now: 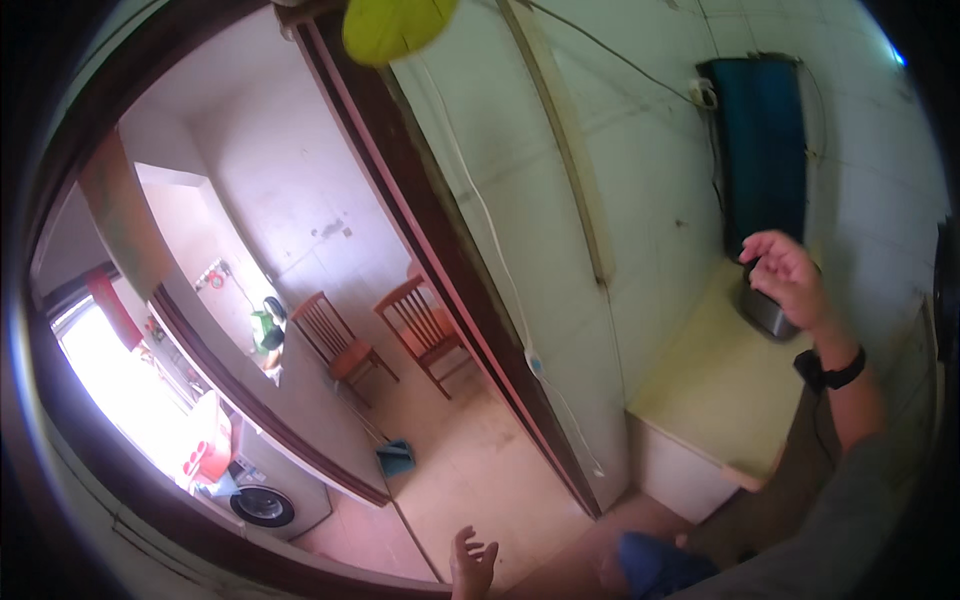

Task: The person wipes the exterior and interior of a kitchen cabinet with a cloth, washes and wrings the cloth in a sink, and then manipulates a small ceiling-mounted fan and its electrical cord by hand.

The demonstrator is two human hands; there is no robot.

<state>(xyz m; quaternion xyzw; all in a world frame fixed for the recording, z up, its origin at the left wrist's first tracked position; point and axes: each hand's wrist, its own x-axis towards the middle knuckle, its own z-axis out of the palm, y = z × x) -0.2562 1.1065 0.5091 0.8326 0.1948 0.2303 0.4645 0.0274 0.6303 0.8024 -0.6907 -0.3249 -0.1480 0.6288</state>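
Note:
My right hand (787,281), with a black watch-like band (840,369) on the wrist, is raised at the right with its fingers curled. Just behind it in the picture is a silver metal container with a dark top (774,319), partly hidden by the hand. Whether the fingers touch the container cannot be told. It stands on a pale yellow countertop (720,397). Low in the view, my left hand (474,559) is bare, its fingers spread over the floor near the doorway, and it holds nothing.
A dark door frame (450,255) runs diagonally beside the tiled wall. Through it stand two wooden chairs (341,345), a blue dustpan (395,457) and a front-loading washing machine (285,480). A white cord (480,195) hangs along the wall, left of a dark blue-green panel (761,150).

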